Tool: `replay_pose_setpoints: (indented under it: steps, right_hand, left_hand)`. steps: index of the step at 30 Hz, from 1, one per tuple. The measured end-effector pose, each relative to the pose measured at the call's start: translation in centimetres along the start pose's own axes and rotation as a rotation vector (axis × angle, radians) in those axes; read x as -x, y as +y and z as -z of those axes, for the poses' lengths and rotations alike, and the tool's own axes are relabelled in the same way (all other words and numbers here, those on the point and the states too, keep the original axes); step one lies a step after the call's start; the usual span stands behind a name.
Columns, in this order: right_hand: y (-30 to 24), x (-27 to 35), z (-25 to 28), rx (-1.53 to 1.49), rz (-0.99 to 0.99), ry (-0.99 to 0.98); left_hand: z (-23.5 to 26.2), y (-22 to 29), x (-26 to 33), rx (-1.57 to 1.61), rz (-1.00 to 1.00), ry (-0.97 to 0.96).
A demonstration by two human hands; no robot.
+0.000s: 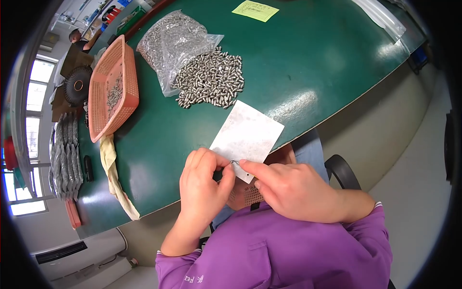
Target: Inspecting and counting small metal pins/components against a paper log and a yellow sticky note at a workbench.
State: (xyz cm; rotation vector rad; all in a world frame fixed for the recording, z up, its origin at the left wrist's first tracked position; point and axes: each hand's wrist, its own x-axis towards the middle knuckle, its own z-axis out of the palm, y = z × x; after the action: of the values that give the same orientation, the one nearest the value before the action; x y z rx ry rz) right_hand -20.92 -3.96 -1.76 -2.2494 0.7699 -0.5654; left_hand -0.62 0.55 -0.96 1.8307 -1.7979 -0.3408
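My left hand is closed in a pinch on a small metal part, mostly hidden by the fingertips. My right hand meets it from the other side. Its index fingertip is at the part and its other fingers are curled in. Beneath the fingertips lies a white sheet, reaching over the table's near edge, with a small dark spot by its lower corner. Just beyond the sheet, a heap of small silvery cylindrical metal parts spreads from the mouth of a clear plastic bag full of similar pieces.
On the left of the green table stands a pink perforated basket with some metal pieces. A pale cloth strip lies before it, with stacked grey packets further left. A yellow note lies at the back. Another person is far left.
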Motion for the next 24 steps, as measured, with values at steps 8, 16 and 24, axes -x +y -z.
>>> replay_pose_setpoints:
  steps: [8, 16, 24]
  right_hand:
    - [0.4, -0.7, 0.5, -0.043, 0.039, -0.024]
    - [-0.6, -1.0, 1.4, 0.074, 0.022, -0.112]
    - [1.3, 0.7, 1.8, -0.227, 0.017, 0.218]
  left_hand:
    - [-0.2, 0.0, 0.0, 0.021, -0.032, 0.032]
    - [-0.1, 0.0, 0.1, 0.023, -0.022, 0.022]
    - [3.3, 0.5, -0.1, 0.191, -0.051, -0.243]
